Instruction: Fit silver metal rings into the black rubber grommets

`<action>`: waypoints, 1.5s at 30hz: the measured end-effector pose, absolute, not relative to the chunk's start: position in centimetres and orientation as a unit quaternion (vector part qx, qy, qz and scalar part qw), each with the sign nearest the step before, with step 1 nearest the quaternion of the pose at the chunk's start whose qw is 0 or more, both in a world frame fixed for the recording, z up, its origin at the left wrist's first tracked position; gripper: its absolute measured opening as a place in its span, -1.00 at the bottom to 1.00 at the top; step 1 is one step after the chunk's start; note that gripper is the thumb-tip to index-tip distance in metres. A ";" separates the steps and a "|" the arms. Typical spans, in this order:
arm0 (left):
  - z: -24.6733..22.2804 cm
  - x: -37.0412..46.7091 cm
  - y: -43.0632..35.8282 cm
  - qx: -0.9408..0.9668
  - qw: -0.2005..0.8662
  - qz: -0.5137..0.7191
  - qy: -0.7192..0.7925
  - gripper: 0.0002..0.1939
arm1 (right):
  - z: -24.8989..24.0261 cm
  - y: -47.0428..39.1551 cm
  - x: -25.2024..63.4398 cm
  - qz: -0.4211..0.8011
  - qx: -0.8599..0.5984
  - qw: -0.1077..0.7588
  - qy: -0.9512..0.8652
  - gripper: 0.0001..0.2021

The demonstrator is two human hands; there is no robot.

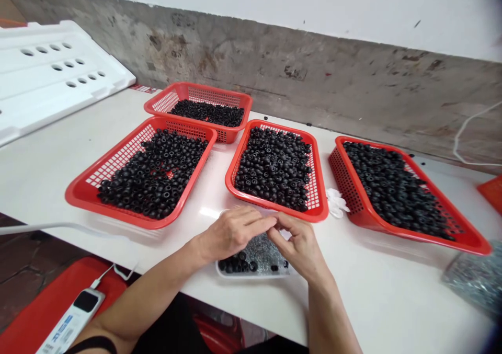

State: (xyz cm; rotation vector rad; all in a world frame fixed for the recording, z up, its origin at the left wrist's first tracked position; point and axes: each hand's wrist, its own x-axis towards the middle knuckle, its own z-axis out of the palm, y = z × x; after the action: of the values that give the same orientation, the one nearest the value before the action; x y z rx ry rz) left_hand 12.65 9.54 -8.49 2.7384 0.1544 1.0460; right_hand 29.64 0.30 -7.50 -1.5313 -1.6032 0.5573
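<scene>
Fingertips meet where my left hand (235, 231) and my right hand (296, 243) come together over a shallow white tray (254, 276). Both hands are closed in a pinch, and whatever lies between the fingers is hidden. Small clear pieces (263, 252) fill much of the tray. Black ring-shaped parts (237, 263) lie along its near left side, with a few more near the right. Just beyond my hands stands a red basket (322, 197) heaped with black rings (272, 168).
Other red baskets of black parts stand at left (74, 194), back (151, 103) and right (411, 233). A crumpled white piece (336, 203) lies between two baskets. A clear bag (476, 275) sits at right, a white panel (47, 82) at left. A white power bank (72, 322) rests on a red stool (31, 317).
</scene>
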 end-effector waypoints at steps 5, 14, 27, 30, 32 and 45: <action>-8.2 12.6 9.4 0.918 0.146 0.365 0.057 -0.66 | -7.2 0.3 29.7 0.226 -0.606 0.417 -0.639 -0.77; -7.5 12.4 9.7 0.870 0.287 0.397 0.063 -0.64 | -7.4 0.3 30.2 0.288 -0.590 0.457 -0.601 -0.84; -6.8 12.5 9.5 0.821 0.393 0.408 0.067 -0.80 | -7.5 -0.4 30.6 0.420 -0.522 0.510 -0.540 -0.81; -6.8 12.3 9.6 0.785 0.459 0.400 0.113 -0.81 | -7.4 -0.3 30.3 0.400 -0.532 0.519 -0.536 -0.79; -6.9 12.2 9.8 0.746 0.520 0.390 0.147 -0.83 | -7.4 -0.2 30.1 0.383 -0.549 0.514 -0.536 -0.79; -7.3 12.8 10.6 0.490 0.787 0.343 0.153 -0.77 | -8.2 0.4 29.9 0.350 -0.583 0.383 -0.626 -0.83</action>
State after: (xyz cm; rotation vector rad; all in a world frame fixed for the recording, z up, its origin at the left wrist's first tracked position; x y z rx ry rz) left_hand 12.78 10.64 -7.31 1.0563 0.3307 0.7396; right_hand 29.89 0.39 -8.25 -1.4868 -1.5953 0.8923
